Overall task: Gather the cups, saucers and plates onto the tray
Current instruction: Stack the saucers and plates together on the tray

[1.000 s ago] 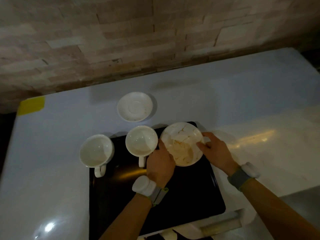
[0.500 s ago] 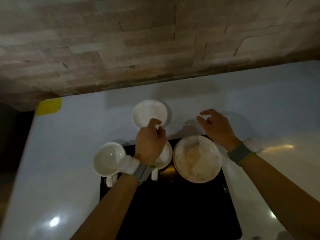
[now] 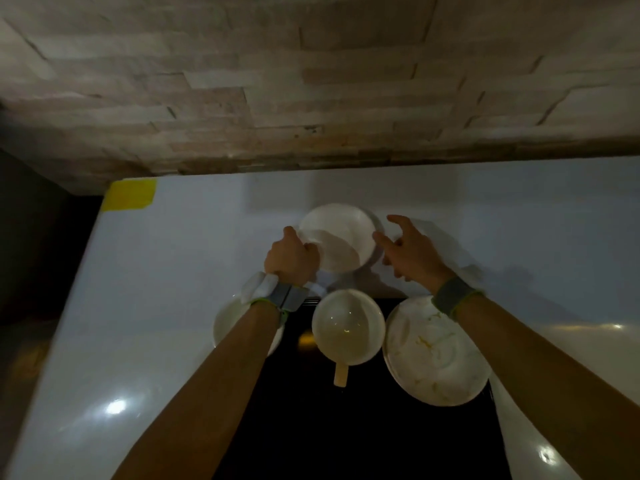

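You are picking up the small round white saucer (image 3: 341,237) at 12 o'clock on the white bench (image 3: 166,306), past the black tray (image 3: 363,427). Your left hand (image 3: 291,259) fingers are pinching its rim; your right hand (image 3: 410,256) is reaching in, fingers spread loose. Next, I think, you are carrying it back onto the tray.
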### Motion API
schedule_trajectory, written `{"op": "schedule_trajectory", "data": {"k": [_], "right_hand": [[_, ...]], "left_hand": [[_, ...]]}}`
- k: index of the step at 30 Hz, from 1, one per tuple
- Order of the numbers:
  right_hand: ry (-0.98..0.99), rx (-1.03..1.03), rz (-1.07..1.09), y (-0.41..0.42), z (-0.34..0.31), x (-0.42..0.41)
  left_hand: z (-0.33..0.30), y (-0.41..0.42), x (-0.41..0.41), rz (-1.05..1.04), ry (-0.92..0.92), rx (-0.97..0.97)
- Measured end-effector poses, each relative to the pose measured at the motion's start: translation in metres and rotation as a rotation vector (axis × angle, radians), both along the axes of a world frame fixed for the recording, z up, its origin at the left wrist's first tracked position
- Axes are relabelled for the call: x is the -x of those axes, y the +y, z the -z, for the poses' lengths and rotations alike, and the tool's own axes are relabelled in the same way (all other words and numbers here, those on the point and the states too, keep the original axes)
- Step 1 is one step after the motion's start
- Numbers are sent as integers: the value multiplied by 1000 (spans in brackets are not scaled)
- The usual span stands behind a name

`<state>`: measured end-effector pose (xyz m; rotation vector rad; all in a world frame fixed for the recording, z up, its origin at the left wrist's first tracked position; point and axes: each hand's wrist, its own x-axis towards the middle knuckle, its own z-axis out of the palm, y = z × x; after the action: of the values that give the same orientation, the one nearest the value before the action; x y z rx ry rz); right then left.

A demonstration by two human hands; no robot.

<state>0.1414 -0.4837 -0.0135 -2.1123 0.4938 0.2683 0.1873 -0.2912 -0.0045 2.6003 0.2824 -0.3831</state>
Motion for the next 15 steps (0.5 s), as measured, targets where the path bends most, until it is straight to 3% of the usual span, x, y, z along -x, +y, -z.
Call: {"op": "schedule_trajectory", "data": {"k": [4, 15], "right_hand": [[43, -64, 10, 11, 7, -4], [3, -116, 64, 15, -2, -1]], "left_hand": [[4, -11, -2, -165, -11, -18], [-1, -13, 3, -214, -87, 73]]}}
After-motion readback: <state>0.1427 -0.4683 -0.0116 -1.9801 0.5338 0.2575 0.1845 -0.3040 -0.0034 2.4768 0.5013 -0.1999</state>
